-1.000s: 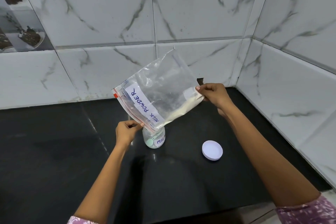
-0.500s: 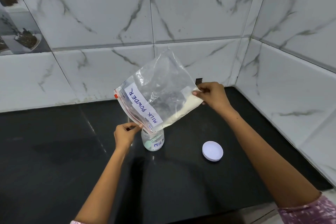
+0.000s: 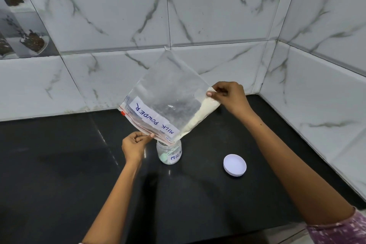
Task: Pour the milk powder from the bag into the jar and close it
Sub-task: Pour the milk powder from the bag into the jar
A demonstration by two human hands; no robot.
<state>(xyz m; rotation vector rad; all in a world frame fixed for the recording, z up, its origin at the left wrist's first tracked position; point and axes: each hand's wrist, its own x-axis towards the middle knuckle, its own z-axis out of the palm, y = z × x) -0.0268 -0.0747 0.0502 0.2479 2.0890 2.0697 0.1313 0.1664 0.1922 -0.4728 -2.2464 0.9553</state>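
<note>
Head view: you stand at a glossy black countertop [image 3: 59, 174] set into a corner, with white marble-pattern wall tiles [image 3: 208, 6] behind and to your right, and a picture tile [image 3: 21, 25] of dark food at upper left.

Your left hand [image 3: 133, 145] pinches the lower, zip-seal edge of the clear bag [image 3: 168, 93], thumb and fingers closed on the plastic just left of the jar's mouth. Your right hand [image 3: 229, 95] pinches the bag's raised right corner between thumb and curled fingers.

The bag hangs tilted, mouth down, its white label reading "MILK POWDER". The milk powder [image 3: 200, 115] lies along the bag's lower right edge, sloping toward the opening.

The jar [image 3: 169, 152] stands upright on the countertop directly under the bag's mouth, touching it or nearly so; it carries a partly visible label and a pale green object shows inside.

The white lid [image 3: 234, 165] lies flat on the countertop to the jar's right, apart from it.

A patterned pink sleeve [image 3: 340, 230] shows at lower right.
</note>
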